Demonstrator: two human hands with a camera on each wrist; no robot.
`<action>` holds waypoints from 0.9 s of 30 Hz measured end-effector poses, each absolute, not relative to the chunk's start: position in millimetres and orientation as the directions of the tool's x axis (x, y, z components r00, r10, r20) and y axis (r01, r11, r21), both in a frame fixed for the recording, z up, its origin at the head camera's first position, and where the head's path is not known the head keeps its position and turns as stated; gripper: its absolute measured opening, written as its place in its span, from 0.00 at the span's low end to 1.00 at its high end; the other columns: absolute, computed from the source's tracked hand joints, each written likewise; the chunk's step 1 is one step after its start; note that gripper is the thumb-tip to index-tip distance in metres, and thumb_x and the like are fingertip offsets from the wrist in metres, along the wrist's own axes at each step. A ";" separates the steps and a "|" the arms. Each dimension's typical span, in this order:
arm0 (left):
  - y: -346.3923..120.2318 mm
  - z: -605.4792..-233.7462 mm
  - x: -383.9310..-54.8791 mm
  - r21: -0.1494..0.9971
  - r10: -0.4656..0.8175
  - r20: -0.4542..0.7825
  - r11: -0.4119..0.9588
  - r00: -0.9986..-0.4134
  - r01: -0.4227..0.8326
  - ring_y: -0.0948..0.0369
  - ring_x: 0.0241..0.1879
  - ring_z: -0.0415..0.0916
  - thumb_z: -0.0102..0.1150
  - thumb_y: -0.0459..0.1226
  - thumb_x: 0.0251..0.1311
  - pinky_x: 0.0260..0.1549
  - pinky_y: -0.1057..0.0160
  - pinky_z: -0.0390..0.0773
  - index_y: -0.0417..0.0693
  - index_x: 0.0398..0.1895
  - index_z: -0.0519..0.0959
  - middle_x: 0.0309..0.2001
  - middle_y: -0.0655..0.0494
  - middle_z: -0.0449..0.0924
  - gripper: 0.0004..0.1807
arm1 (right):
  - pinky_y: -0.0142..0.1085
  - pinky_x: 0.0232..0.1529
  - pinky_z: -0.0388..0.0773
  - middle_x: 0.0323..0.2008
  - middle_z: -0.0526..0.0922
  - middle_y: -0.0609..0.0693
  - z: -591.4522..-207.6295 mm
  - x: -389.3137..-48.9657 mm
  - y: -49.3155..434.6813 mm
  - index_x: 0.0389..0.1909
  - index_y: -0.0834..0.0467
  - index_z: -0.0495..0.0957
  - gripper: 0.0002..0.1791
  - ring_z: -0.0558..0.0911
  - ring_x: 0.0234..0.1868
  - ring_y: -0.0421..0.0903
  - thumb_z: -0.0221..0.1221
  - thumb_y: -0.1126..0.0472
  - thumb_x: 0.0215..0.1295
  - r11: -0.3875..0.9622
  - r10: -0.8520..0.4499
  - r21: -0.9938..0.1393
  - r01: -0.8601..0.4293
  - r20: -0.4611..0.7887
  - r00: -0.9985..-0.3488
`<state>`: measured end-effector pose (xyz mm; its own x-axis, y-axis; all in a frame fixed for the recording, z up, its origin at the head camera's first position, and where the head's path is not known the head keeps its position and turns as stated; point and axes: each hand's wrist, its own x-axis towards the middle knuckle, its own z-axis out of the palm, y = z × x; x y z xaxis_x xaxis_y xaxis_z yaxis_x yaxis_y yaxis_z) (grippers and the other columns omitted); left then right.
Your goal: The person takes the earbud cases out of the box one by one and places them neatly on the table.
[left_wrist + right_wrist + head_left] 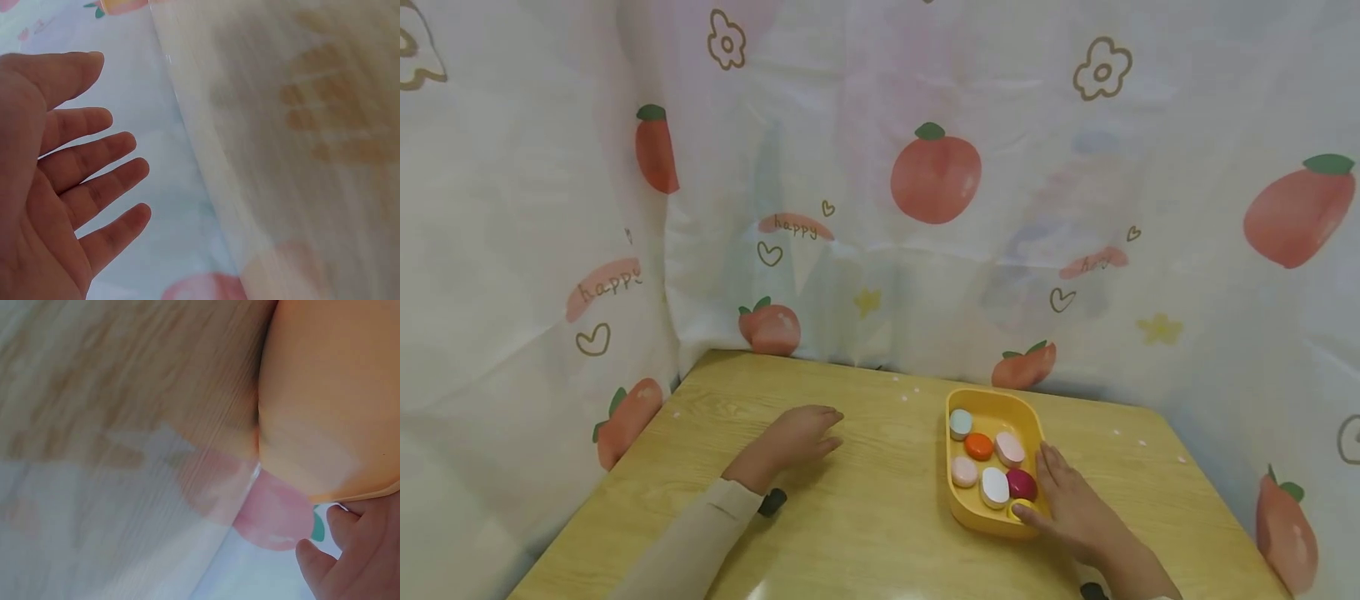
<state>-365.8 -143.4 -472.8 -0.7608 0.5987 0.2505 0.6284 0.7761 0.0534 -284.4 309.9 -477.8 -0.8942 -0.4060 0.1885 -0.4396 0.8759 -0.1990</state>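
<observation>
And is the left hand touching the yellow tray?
No, in the head view, a stretch of table lies between the left hand and the yellow tray.

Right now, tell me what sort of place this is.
Probably a screened-off tabletop workspace: a wood-grain table, fruit-printed white sheeting hung behind and beside it, and a yellow tray of coloured pieces.

Light in here is soft, flat, slightly dim. Glossy yellow wood-grain tabletop (880,500) carries a glare patch at the near edge, faint shadow by the bare left hand (795,435). Left wrist view: blurry hand reflection. Right wrist: smeared grain, pale sheen on the rounded yellow tray (334,387).
</observation>
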 end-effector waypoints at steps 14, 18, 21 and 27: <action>-91.0 -457.2 -395.7 0.509 0.466 0.172 0.712 -0.868 0.483 0.54 0.51 0.78 0.58 0.48 0.67 0.46 0.56 0.79 0.45 0.68 0.68 0.56 0.50 0.78 0.30 | 0.53 0.70 0.48 0.73 0.48 0.69 -476.8 -282.0 308.6 0.69 0.76 0.53 0.51 0.50 0.72 0.65 0.55 0.37 0.66 0.876 -0.409 -0.198 -0.439 0.177 -0.895; -77.2 -448.5 -405.8 0.673 0.376 0.148 0.640 -0.915 0.372 0.55 0.48 0.79 0.59 0.48 0.66 0.41 0.58 0.80 0.47 0.64 0.72 0.52 0.51 0.80 0.27 | 0.59 0.66 0.55 0.73 0.48 0.69 -475.2 -286.8 307.9 0.69 0.77 0.54 0.50 0.50 0.72 0.65 0.55 0.37 0.66 0.875 -0.421 -0.171 -0.453 0.193 -0.886; -65.2 -442.6 -411.3 0.774 0.346 0.108 0.559 -0.932 0.297 0.56 0.44 0.80 0.60 0.47 0.65 0.38 0.58 0.81 0.45 0.62 0.74 0.48 0.51 0.81 0.25 | 0.58 0.67 0.54 0.73 0.48 0.70 -475.5 -288.1 308.4 0.69 0.77 0.53 0.51 0.50 0.72 0.66 0.55 0.37 0.66 0.874 -0.422 -0.176 -0.454 0.189 -0.886; -45.5 -435.6 -426.4 0.891 0.352 0.028 0.415 -0.936 0.183 0.54 0.42 0.81 0.61 0.43 0.65 0.37 0.59 0.82 0.40 0.59 0.74 0.46 0.50 0.80 0.24 | 0.60 0.66 0.54 0.73 0.47 0.70 -476.1 -287.9 309.3 0.69 0.77 0.53 0.51 0.49 0.72 0.66 0.55 0.37 0.66 0.873 -0.419 -0.196 -0.446 0.164 -0.893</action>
